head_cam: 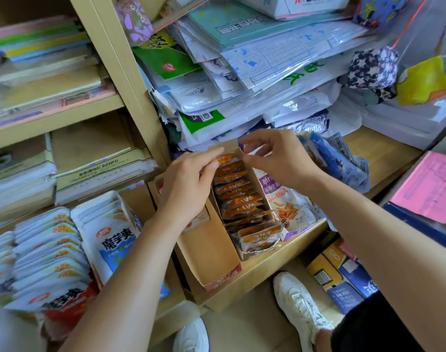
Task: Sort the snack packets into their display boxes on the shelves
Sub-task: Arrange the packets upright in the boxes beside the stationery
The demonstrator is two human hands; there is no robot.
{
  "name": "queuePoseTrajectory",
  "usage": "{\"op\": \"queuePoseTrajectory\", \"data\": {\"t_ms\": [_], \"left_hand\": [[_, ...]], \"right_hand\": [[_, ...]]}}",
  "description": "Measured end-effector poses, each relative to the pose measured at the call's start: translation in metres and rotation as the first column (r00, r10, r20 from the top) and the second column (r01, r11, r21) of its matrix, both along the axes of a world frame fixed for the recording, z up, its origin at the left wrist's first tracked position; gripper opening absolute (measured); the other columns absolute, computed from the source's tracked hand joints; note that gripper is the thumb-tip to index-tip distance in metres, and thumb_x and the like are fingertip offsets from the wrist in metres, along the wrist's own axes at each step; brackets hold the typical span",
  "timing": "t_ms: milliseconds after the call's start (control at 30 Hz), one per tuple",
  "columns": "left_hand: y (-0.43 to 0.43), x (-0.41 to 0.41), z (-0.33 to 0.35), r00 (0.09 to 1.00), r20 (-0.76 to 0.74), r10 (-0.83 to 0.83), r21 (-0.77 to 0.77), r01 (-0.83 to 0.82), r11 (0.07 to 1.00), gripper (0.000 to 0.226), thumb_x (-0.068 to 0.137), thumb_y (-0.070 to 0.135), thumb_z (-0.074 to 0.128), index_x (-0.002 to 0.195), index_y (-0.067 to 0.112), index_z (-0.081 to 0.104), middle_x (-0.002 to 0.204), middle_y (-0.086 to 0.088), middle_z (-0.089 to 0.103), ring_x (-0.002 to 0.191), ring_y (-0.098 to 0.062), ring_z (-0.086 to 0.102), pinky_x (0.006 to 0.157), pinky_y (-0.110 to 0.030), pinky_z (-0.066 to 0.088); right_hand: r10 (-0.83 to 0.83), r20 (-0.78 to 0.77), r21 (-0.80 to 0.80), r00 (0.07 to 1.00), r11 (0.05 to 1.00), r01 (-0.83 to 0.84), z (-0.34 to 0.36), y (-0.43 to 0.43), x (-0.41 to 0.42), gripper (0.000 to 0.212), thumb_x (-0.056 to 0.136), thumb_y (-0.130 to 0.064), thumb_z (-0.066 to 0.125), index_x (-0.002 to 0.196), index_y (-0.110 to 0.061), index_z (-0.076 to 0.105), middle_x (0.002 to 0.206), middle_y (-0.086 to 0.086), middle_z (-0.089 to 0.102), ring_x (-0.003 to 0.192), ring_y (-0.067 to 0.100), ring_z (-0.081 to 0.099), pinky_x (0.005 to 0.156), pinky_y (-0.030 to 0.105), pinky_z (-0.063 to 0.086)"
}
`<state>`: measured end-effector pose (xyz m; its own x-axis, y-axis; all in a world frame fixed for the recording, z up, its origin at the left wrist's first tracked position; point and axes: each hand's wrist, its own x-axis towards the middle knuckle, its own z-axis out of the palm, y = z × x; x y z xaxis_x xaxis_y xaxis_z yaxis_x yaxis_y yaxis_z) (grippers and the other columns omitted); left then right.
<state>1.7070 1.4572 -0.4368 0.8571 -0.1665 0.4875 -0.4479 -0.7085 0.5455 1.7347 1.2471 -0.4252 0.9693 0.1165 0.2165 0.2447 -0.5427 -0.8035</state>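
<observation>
A narrow cardboard display box (244,254) on the wooden shelf holds a row of several orange snack packets (238,193) standing on edge. My left hand (185,185) reaches over the box's back end, its fingertips touching the rearmost orange packet. My right hand (275,156) is at the back right corner, thumb and forefinger pinching the box's rear flap or a packet top; which one I cannot tell. To the left stands a brown display box (211,255) that looks nearly bare. White-and-blue packets (49,252) fill boxes at the lower left.
A purple-and-white snack box (285,212) sits right of the orange row, with loose blue packets (338,161) behind it. Stacked paper and plastic envelopes (255,72) crowd the shelf above. My white shoes (296,303) stand on the floor beside boxes (341,273).
</observation>
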Motion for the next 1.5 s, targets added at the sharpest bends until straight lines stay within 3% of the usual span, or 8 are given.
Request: {"op": "queuePoseTrajectory", "data": {"t_ms": [200,400,533,633,733,933,1167,1500], "left_hand": [[-0.006,0.001,0.004,0.999,-0.039,-0.037,-0.201,0.029,0.979,0.021,0.095,0.008,0.066,0.111,0.019,0.061,0.107,0.011,0.072,0.098,-0.002,0.069,0.086,-0.032,0.06],[0.0,0.0,-0.001,0.986,0.162,0.036,-0.091,-0.021,0.996,0.011,0.091,0.009,0.071,0.101,0.015,0.073,0.1,0.005,0.066,0.08,-0.006,0.063,0.067,-0.024,0.056],[0.006,-0.004,-0.01,0.994,0.112,-0.004,0.144,-0.012,0.989,0.012,0.085,0.018,0.078,0.097,0.02,0.079,0.095,0.006,0.07,0.082,-0.011,0.059,0.066,-0.03,0.053],[0.008,-0.009,-0.015,0.997,0.075,-0.018,0.288,-0.004,0.958,0.02,0.084,0.025,0.08,0.104,0.028,0.079,0.1,0.011,0.074,0.091,-0.015,0.057,0.062,-0.03,0.05],[0.011,-0.012,-0.016,0.996,0.062,-0.057,0.348,0.032,0.937,0.024,0.086,0.026,0.077,0.11,0.032,0.078,0.103,0.014,0.074,0.092,-0.015,0.053,0.06,-0.028,0.046],[0.012,-0.016,-0.018,0.995,0.068,-0.074,0.306,0.049,0.951,0.025,0.086,0.034,0.076,0.11,0.025,0.078,0.102,0.011,0.07,0.093,-0.014,0.054,0.061,-0.033,0.053],[0.009,-0.022,-0.017,0.994,0.029,-0.106,0.348,0.089,0.933,0.02,0.076,0.044,0.083,0.09,0.031,0.08,0.087,0.014,0.066,0.085,-0.011,0.05,0.059,-0.025,0.035],[0.015,-0.018,-0.018,0.972,-0.09,-0.217,0.316,0.234,0.919,0.03,0.073,0.057,0.077,0.094,0.036,0.08,0.095,0.018,0.07,0.088,-0.014,0.046,0.066,-0.03,0.034]], "right_hand": [[0.087,0.142,-0.144,0.986,0.987,-0.066,-0.001,0.016,-0.006,0.013,0.09,-0.02,0.073,0.101,-0.02,0.077,0.079,-0.016,0.064,0.073,-0.003,0.059,0.07,0.009,0.043],[0.038,0.172,-0.214,0.984,0.977,-0.001,-0.01,0.017,0.002,0.014,0.094,-0.019,0.067,0.103,-0.019,0.078,0.085,0.0,0.073,0.081,0.017,0.06,0.078,0.034,0.05],[0.093,0.106,-0.385,0.99,0.922,-0.045,-0.022,0.019,0.006,0.024,0.1,-0.022,0.057,0.118,-0.023,0.074,0.1,0.008,0.073,0.096,0.029,0.05,0.091,0.042,0.043],[0.109,0.111,-0.307,0.988,0.949,-0.071,-0.011,0.012,-0.001,0.029,0.098,-0.02,0.06,0.126,-0.02,0.07,0.107,0.001,0.071,0.089,0.012,0.052,0.084,0.029,0.043],[0.099,0.203,-0.266,0.974,0.963,-0.042,0.0,0.0,-0.007,0.019,0.088,-0.021,0.074,0.106,-0.024,0.075,0.092,-0.012,0.064,0.075,0.006,0.055,0.07,0.02,0.046],[0.273,0.118,-0.406,0.955,0.891,-0.205,-0.015,-0.005,-0.017,0.015,0.077,-0.014,0.085,0.091,-0.019,0.08,0.082,-0.014,0.067,0.073,-0.008,0.057,0.068,-0.002,0.036],[0.129,0.252,-0.386,0.959,0.922,-0.022,-0.019,-0.002,-0.016,0.008,0.08,-0.016,0.081,0.077,-0.017,0.073,0.072,-0.012,0.057,0.063,0.004,0.048,0.062,0.024,0.042],[0.315,-0.257,-0.262,0.914,0.887,-0.379,0.005,-0.033,-0.037,0.018,0.074,-0.03,0.087,0.088,-0.032,0.077,0.073,-0.017,0.065,0.067,0.0,0.057,0.061,0.013,0.045]]}}
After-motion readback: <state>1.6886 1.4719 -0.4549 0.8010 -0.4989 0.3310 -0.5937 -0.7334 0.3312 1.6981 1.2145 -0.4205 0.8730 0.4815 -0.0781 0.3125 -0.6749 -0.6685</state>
